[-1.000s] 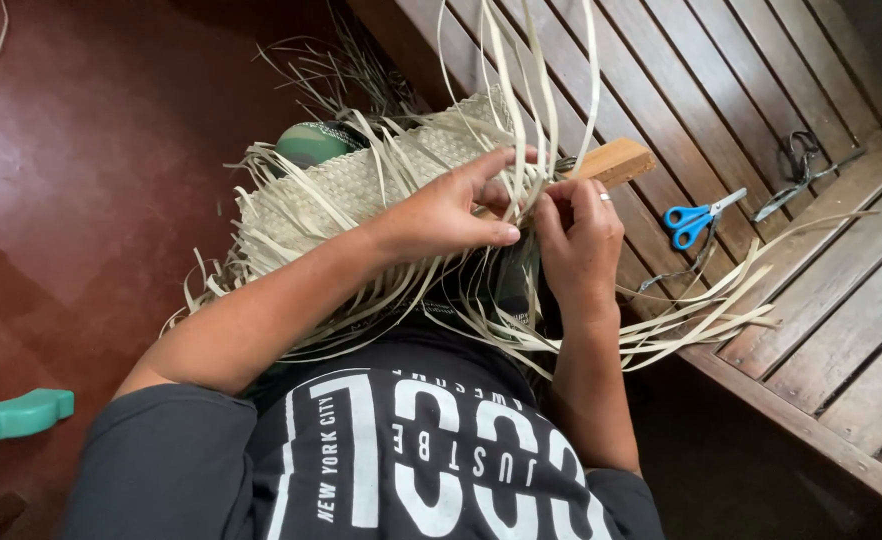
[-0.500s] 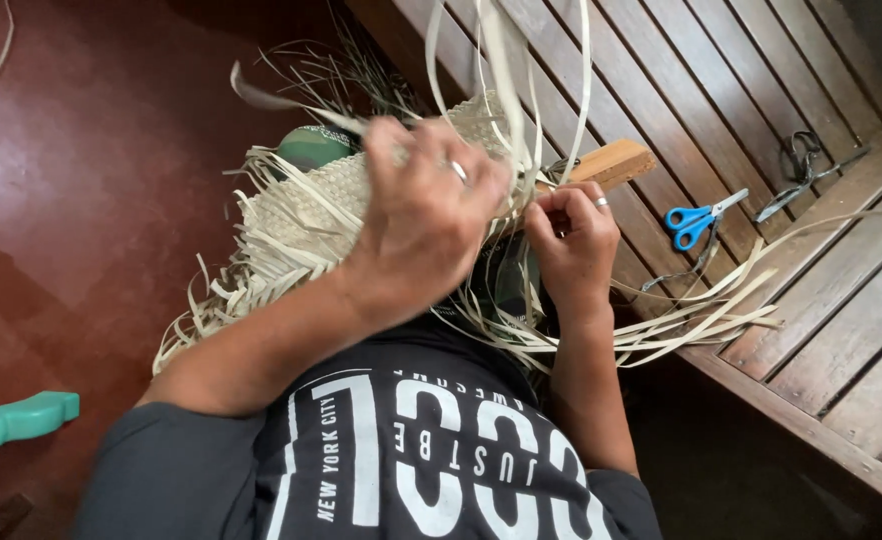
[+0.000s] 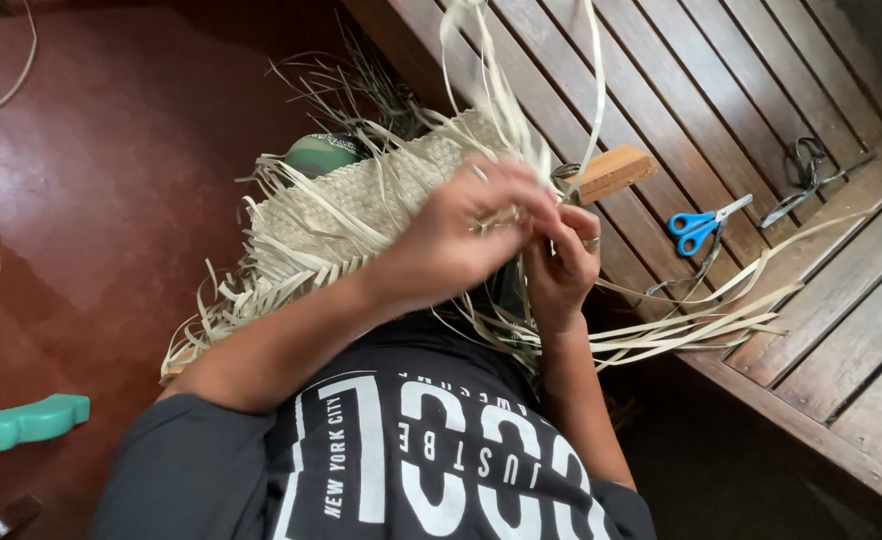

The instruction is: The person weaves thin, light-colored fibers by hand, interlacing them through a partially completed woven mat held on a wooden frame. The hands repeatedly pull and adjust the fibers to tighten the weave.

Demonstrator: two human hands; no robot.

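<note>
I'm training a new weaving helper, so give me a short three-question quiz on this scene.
1. True or false: the blue scissors lie on the slatted bench.
2. What do the left hand and right hand work on together?
A. pale strips of the woven mat
B. the wood block
C. the green handle
3. Where does the green handle lie?

Key:
1. True.
2. A.
3. On the red floor, at the picture's left edge, apart from both hands.
</note>
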